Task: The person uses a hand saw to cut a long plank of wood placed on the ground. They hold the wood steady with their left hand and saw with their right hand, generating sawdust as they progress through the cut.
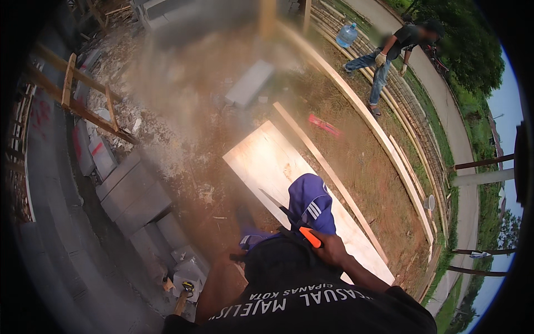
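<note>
My right hand [332,249] is closed round the orange and black handle of a hand saw [310,237]. The grey blade points away to the upper left, over the edge of a pale plywood board [272,146]. My leg in blue trousers [311,200] is bent over that board, and the saw handle lies close beside it. My left forearm [222,281] reaches forward on the left, with a dark band near the wrist. My black shirt hides the left hand, so its fingers do not show.
A narrow wood strip [334,178] and a blurred red object [324,125] lie right of the board. Grey blocks [136,186] are stacked left, near a tape measure [188,286]. Beyond a long timber [361,108], a gloved person [389,55] bends near a blue water jug [347,35].
</note>
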The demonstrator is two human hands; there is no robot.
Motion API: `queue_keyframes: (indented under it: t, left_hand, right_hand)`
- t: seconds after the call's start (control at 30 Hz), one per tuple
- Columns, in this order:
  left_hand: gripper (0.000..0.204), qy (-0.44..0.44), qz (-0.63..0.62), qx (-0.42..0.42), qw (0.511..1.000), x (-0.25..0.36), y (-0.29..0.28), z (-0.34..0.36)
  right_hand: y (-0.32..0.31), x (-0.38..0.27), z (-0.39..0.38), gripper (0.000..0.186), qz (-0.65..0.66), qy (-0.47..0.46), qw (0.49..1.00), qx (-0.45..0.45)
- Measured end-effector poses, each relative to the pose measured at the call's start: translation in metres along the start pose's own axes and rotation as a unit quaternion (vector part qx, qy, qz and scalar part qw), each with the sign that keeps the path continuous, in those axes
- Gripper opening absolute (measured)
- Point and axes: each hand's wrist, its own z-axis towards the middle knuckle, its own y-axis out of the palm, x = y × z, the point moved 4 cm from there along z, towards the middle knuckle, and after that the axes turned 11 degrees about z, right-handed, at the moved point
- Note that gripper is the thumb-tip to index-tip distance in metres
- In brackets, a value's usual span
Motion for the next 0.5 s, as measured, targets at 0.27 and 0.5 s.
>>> queue_keyframes:
  t: [0.27,0.5]
  left_hand:
    - [0.033,0.002,0.017,-0.018,1.000,0.069,0.055,0.001]
    - [0.028,0.018,0.112,0.054,0.992,0.086,0.095,0.011]
  right_hand:
    - [-0.042,0.039,0.036,0.053,0.063,0.008,0.996,-0.062]
    - [-0.087,0.085,0.066,0.050,0.164,0.030,0.981,-0.094]
